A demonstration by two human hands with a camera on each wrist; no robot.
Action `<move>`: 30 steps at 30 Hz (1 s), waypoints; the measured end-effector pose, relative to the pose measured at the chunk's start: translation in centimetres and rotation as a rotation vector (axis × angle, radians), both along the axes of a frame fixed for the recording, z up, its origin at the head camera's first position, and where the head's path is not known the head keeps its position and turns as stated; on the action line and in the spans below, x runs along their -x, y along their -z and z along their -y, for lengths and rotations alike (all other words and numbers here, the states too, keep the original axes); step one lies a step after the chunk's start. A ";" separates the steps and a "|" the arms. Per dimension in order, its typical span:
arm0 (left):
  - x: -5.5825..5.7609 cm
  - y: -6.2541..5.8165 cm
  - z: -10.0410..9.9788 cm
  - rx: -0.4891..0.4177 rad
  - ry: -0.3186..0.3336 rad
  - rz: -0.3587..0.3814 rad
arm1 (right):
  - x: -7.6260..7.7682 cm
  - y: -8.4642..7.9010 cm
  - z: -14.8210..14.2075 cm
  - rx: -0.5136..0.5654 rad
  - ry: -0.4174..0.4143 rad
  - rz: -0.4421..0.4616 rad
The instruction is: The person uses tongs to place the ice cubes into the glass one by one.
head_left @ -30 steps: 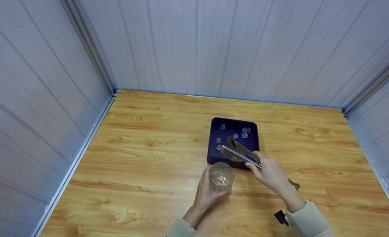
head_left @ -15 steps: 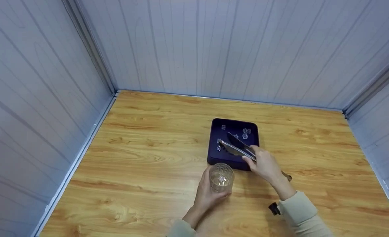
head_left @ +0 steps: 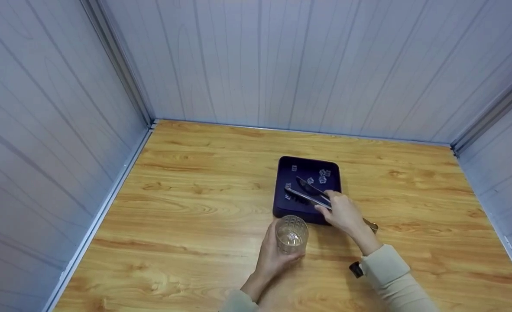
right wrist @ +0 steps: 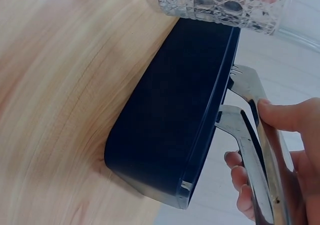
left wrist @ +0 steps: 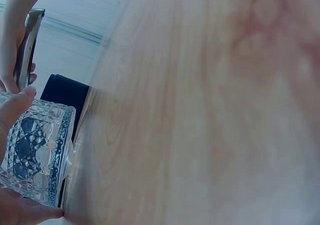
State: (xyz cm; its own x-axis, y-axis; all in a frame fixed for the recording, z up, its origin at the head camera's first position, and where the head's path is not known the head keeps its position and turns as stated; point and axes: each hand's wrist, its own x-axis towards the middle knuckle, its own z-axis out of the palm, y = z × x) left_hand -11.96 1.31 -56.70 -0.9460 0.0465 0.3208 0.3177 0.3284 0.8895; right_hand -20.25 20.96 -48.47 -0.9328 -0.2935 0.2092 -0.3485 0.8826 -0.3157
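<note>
My left hand (head_left: 274, 251) grips a patterned clear glass (head_left: 291, 234) that stands on the table, with a small clear cube visible inside it. In the left wrist view, its cut diamond pattern (left wrist: 35, 147) shows between thumb and fingers. My right hand (head_left: 344, 216) holds metal tongs (right wrist: 260, 150), their arms spread apart. The tong tips reach over the rim into a dark blue square tray (head_left: 306, 162). Several clear cubes (head_left: 322, 179) lie scattered in the tray, and one cube (head_left: 288, 186) is right beside the tong tips.
The wooden table (head_left: 195, 208) spreads around the tray and glass. A pale panelled wall (head_left: 256, 65) rises behind it, with side walls at left and right. A black device (head_left: 356, 269) sits at my right sleeve (head_left: 386, 264).
My right hand has moved left and slightly farther away, lowering the tongs into the tray toward the cubes at its left. The left hand and the glass have stayed in place.
</note>
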 end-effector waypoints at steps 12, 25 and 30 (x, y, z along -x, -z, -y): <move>0.1 0.1 0.0 0.015 0.000 -0.007 | 1.2 0.8 0.2 -0.002 -0.047 0.014; 0.1 0.2 -0.1 0.017 -0.007 -0.022 | 1.9 1.6 0.4 -0.013 -0.086 -0.008; 0.0 0.2 0.0 0.013 0.000 -0.011 | 2.1 1.8 0.5 -0.009 -0.094 -0.011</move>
